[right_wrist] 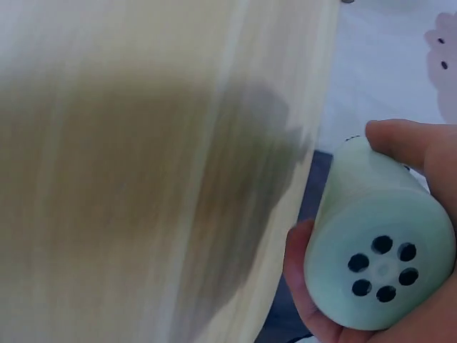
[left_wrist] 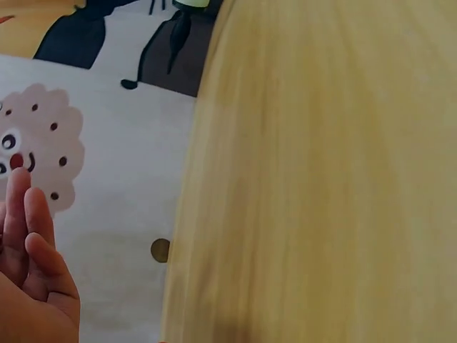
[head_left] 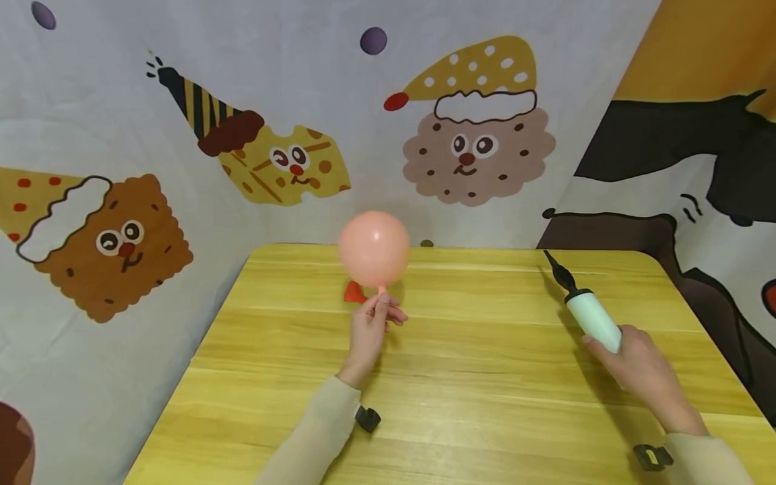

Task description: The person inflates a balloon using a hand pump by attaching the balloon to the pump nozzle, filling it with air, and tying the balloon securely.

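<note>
A pink inflated balloon [head_left: 374,248] stands upright above the far edge of the table in the head view. My left hand [head_left: 371,330] pinches its neck between thumb and forefinger, the other fingers loosely extended. Behind that hand a red piece [head_left: 354,292], perhaps an uninflated balloon, shows partly on the table. To the right, my right hand [head_left: 644,364] grips a pale green balloon pump [head_left: 593,319] with a black nozzle pointing away. The right wrist view shows the round end of the pump [right_wrist: 382,264] with several holes. In the left wrist view only part of the left hand [left_wrist: 36,271] appears; the balloon is out of sight.
The wooden table [head_left: 461,391] reaches up to a wall cloth [head_left: 303,60] printed with cartoon biscuits. A black wrist device [head_left: 367,419] sits at the left sleeve, and another black device [head_left: 653,457] at the right.
</note>
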Action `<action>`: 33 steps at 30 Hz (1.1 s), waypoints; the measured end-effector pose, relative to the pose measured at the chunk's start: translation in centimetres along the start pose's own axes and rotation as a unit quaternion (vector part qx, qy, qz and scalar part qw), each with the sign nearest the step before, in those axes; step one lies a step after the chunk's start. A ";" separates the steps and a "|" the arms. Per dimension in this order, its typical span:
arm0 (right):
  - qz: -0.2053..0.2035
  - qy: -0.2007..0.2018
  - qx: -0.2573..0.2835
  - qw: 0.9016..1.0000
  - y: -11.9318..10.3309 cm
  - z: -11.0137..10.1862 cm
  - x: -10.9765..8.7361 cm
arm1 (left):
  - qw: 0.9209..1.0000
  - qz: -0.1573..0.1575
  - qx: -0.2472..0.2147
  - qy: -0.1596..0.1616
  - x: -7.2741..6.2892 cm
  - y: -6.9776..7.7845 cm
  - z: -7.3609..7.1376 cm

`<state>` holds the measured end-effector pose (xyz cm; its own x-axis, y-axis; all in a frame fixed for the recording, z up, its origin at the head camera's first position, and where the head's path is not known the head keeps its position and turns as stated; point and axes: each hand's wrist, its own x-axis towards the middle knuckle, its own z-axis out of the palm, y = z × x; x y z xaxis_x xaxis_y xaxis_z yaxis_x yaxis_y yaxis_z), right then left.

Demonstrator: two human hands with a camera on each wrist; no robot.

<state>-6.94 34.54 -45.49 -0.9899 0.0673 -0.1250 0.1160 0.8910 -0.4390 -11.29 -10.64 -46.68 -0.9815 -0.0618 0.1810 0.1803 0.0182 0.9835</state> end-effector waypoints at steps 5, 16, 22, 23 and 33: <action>0.021 -0.006 -0.027 0.999 1.2 -0.3 0.0 | 0.999 -0.011 0.018 -0.039 -0.4 -0.1 0.6; 0.052 -0.055 -0.044 0.996 2.3 0.0 0.4 | 0.996 -0.035 0.042 -0.070 -0.4 -0.5 1.5; 0.024 0.008 -0.083 0.996 1.3 0.3 -0.1 | 0.994 -0.013 0.061 -0.092 -0.5 -0.4 1.5; 0.010 0.040 -0.091 0.995 0.6 0.3 -0.4 | 0.993 -0.009 0.063 -0.096 -0.6 -0.4 1.5; -0.190 0.108 0.070 0.973 -11.6 2.1 -3.2 | 0.988 0.018 0.079 -0.134 -1.1 -0.6 2.4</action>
<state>-4.90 23.06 -41.91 -0.9557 -0.1484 0.2541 -0.2669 0.8008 -0.5362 -10.50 -8.17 -47.52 -0.9604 0.2074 0.1859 0.2231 0.1734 0.9592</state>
